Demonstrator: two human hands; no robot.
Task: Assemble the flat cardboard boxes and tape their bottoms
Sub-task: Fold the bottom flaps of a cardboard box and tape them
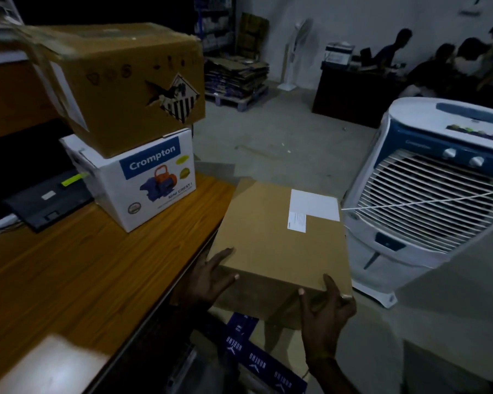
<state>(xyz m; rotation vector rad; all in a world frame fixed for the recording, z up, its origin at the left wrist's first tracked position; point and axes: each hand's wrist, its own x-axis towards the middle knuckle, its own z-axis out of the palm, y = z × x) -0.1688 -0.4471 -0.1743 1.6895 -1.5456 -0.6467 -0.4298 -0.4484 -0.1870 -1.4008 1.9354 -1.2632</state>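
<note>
Beside the wooden table (pixel 77 268), just off its right edge, a plain brown cardboard box (pixel 282 243) is held in the air by two hands. Left hand (pixel 211 277): fingers spread and fairly straight, pressed flat against the box's near-left corner and side wall. Right hand (pixel 323 311): at the near-right corner, thumb lying on the top face and fingers curled round the edge, gripping the box. White label (pixel 313 209): stuck on the top face of the box, toward its far-right corner. Below the box, near the table's edge, lies blue printed packaging (pixel 254 356) with white lettering. On the table, to the left of the held box, stands a white carton (pixel 134 177) printed with a pump picture; a larger brown carton (pixel 120 83) sits on top of it, tilted. A dark flat device (pixel 49 200) lies on the table left of the white carton. Right of the held box, off the table, stands a white air cooler (pixel 427 194) with a slatted front. Beyond the table, against the far wall, flat cardboard sheets (pixel 236 72) are stacked on a pallet.
</note>
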